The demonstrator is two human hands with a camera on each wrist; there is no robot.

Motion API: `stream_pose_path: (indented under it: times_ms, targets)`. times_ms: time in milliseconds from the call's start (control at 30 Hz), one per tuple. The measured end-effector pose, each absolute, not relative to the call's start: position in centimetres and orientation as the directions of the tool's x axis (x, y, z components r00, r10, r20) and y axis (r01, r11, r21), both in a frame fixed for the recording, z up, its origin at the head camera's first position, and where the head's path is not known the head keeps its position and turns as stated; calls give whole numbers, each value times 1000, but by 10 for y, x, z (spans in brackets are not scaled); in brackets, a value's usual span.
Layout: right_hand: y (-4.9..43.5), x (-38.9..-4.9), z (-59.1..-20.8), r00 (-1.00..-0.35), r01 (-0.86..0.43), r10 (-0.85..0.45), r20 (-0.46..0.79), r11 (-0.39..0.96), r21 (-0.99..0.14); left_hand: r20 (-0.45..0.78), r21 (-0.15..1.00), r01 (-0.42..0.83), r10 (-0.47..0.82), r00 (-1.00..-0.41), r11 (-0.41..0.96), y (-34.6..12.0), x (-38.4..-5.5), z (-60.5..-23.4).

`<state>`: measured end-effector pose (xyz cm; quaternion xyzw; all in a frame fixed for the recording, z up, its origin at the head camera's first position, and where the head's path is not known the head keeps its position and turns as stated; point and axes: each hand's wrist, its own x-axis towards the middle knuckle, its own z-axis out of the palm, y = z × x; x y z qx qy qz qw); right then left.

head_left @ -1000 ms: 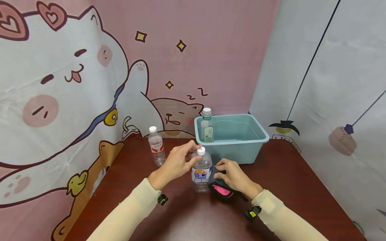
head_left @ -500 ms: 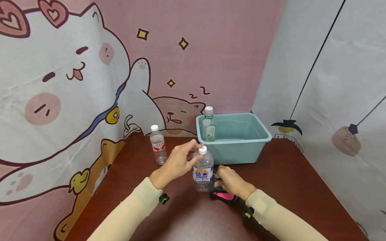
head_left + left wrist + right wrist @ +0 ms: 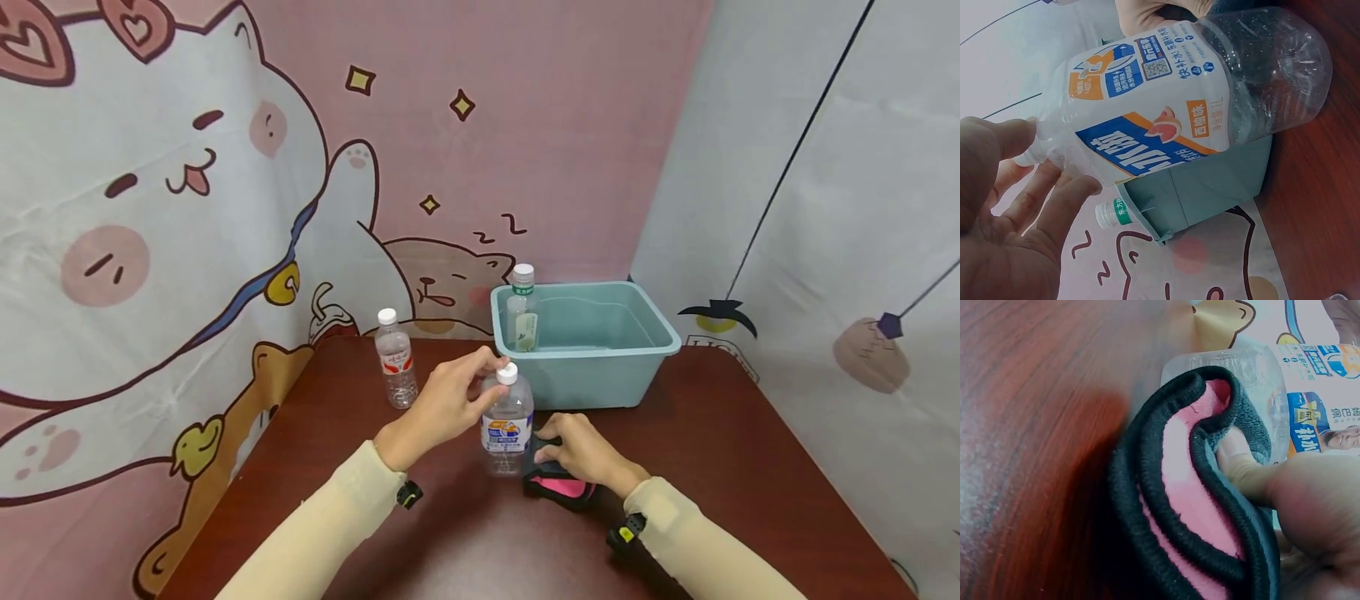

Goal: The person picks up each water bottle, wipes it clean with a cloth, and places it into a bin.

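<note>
A large clear plastic bottle (image 3: pixel 506 433) with a white cap and a blue, orange and white label stands upright on the table. My left hand (image 3: pixel 448 404) grips it at the neck, thumb and fingers around the cap area, as the left wrist view also shows. Right beside the bottle, my right hand (image 3: pixel 587 454) pinches a folded dark grey fabric piece (image 3: pixel 1179 469) with black edging and pink lining. Its thumb (image 3: pixel 1241 459) presses on the grey side. The fabric sits low at the tabletop; its exact kind is unclear, and the hand covers part of it.
Behind the hands stands a light teal plastic bin (image 3: pixel 585 379), holding an upright white-capped bottle (image 3: pixel 522 317) with a green band at its left end. A smaller clear bottle (image 3: pixel 396 367) with a red and white label stands farther left on the dark red table (image 3: pixel 720 467).
My right hand has come down slightly, and the fabric piece lies lower and flatter beside the bottle. My left hand keeps its hold on the bottle, which stays in place.
</note>
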<state>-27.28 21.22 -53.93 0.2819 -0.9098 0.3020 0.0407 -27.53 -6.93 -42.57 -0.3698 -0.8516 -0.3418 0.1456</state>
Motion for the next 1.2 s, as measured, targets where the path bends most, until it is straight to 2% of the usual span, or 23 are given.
stream_pose_path:
  times_ms: [367, 600, 1200]
  targets:
    - [217, -271, -540, -872, -485, -392, 294, 597, -639, 526, 461, 742, 524, -670, 487, -70, -275, -425]
    - [215, -266, -529, -884, -467, -335, 327, 593, -656, 526, 455, 742, 524, -670, 492, -69, -275, -427]
    - [211, -266, -481, -848, -525, -243, 471, 505, -685, 525, 456, 740, 522, -672, 494, -69, -275, -428]
